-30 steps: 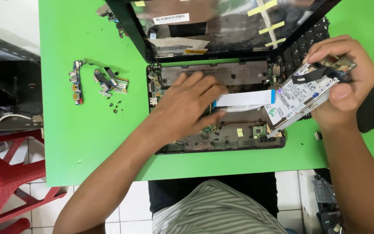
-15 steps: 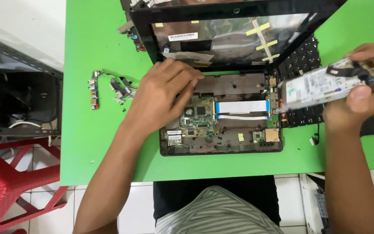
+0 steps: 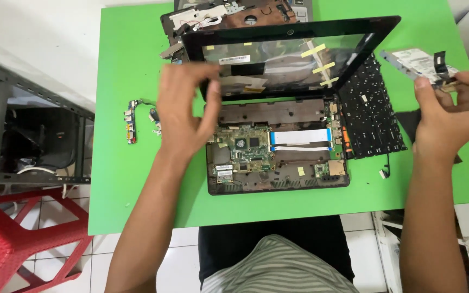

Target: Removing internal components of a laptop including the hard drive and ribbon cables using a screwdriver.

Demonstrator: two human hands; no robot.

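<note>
A dismantled small laptop (image 3: 278,182) lies open on the green table (image 3: 131,179), its green circuit board (image 3: 245,149) and white ribbon cable (image 3: 299,140) exposed. The screen frame (image 3: 294,32) stands tilted behind it. My left hand (image 3: 183,111) hovers by the screen's lower left corner, fingers apart and holding nothing. My right hand (image 3: 443,122) is lifted at the right and grips a flat silver hard drive (image 3: 416,62) by one end. A detached black keyboard (image 3: 370,114) lies to the right of the laptop base.
A small port board with loose parts (image 3: 131,122) lies on the table to the left. Another opened laptop shell (image 3: 229,11) sits at the far edge. A red plastic stool (image 3: 23,239) and a dark metal rack (image 3: 33,135) stand left of the table.
My right hand has carried the hard drive away from the laptop, up and to the right. My left hand has lifted off the laptop base toward the screen's corner.
</note>
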